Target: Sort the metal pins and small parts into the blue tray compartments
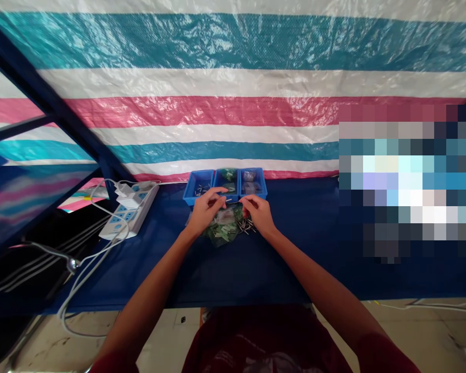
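My left hand (208, 209) is closed in a pinch on a small thin metal pin (229, 200), its index finger stretched out above. To its right, my right hand (257, 211) has its fingertips pressed together; whatever lies between them is too small to make out. Below the hands lies a clear plastic bag (222, 234) with greenish contents. A loose pile of small metal pins (247, 226) sits beside it, under my right hand. Just beyond stand three blue bins: the left bin (189, 192) holds several pins, the middle bin (216, 181) green bagged items, the right bin (259, 182) clear bags.
On the left of the blue table (295, 269) lies a white power strip (118, 228) with plugged-in adapters. A white cable (77, 285) loops over the table's front edge. A striped plastic sheet (217, 111) hangs behind. The right side is pixelated.
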Demonstrator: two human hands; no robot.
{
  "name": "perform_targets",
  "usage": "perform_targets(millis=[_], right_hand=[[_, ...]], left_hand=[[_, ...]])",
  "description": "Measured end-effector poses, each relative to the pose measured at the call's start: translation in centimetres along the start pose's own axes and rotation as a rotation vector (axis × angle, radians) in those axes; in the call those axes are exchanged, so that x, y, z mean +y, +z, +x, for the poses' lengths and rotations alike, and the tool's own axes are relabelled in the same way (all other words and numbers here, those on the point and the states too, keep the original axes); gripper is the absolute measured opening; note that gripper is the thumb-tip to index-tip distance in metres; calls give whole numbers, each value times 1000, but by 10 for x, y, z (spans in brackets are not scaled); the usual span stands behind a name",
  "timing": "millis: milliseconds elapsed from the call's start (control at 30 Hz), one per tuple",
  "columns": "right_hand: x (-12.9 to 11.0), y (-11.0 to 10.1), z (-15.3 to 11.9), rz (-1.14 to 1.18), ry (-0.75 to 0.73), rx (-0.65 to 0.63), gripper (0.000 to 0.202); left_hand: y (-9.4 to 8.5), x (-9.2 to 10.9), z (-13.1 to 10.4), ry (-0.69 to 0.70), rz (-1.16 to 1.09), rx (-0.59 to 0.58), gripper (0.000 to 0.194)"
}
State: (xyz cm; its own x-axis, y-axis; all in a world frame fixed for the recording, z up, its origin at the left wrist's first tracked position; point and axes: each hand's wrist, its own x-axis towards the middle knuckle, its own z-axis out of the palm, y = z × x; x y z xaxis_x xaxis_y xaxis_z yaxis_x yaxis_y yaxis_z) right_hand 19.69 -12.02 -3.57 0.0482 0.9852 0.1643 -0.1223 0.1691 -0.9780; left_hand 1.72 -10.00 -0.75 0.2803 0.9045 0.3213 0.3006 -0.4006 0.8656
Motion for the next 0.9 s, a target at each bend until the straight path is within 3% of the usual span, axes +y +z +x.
perform_targets(millis=[333, 900], right_hand=[[-2, 0, -1, -32, -18, -16, 24], [-3, 3, -4, -48, -24, -71, 26]], left_hand=[[-1, 4, 0, 17, 32, 41, 25], [1, 0, -2, 18, -59, 0, 31]])
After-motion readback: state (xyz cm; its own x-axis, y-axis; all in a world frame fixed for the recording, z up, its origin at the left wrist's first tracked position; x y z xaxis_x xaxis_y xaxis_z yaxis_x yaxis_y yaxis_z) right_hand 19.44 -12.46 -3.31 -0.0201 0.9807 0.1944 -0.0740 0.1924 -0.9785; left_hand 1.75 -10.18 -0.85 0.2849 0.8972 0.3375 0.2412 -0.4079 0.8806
